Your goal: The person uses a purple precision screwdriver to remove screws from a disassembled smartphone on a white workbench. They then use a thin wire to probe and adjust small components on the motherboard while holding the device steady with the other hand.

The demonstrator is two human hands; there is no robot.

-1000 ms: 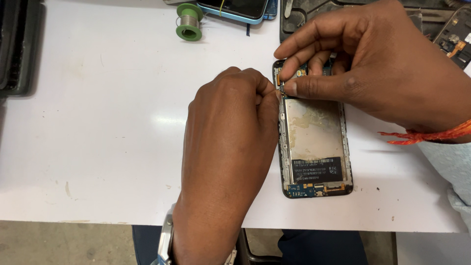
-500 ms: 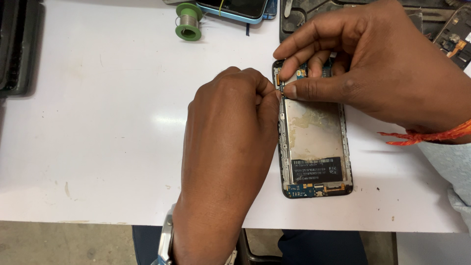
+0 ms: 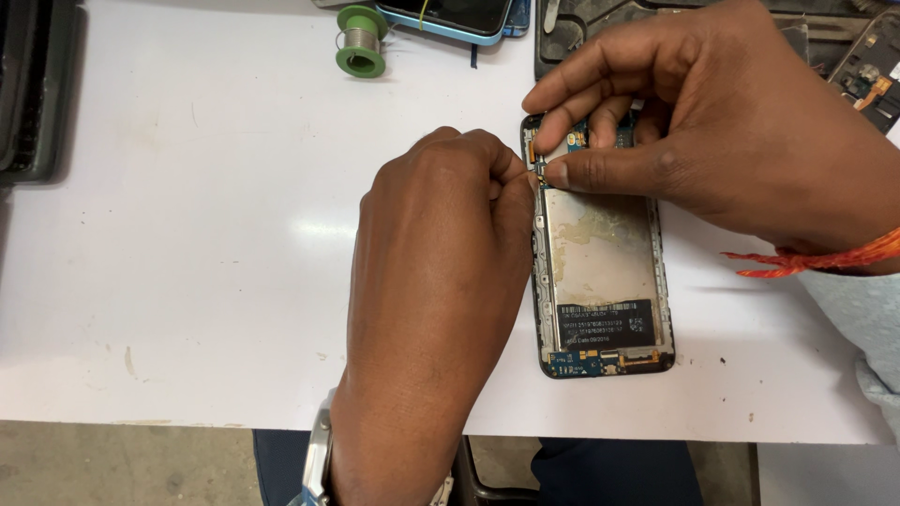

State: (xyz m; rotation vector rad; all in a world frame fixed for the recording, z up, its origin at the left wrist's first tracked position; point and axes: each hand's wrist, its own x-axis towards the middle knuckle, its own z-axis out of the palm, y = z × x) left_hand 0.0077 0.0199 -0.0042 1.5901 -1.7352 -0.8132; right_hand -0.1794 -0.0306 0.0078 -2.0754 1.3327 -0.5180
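White table (image 3: 187, 234) is bearing an opened phone (image 3: 600, 262); right hand (image 3: 712, 122) is pressing its edge, left hand (image 3: 450, 244) is pinching a tiny part, too small to identify.

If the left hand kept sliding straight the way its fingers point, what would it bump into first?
Most likely the right hand's thumb, pressed on the opened phone just beyond the left hand. Its fingertips already sit at the phone's left edge; depth is hard to judge.

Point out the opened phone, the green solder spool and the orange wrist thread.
Opened black phone with bare metal plate (image 3: 600, 248), head view, on the plate's middle.
Green spool of solder wire (image 3: 361, 39), head view, on its wound wire.
Orange thread on right wrist (image 3: 825, 260), head view, on the band.
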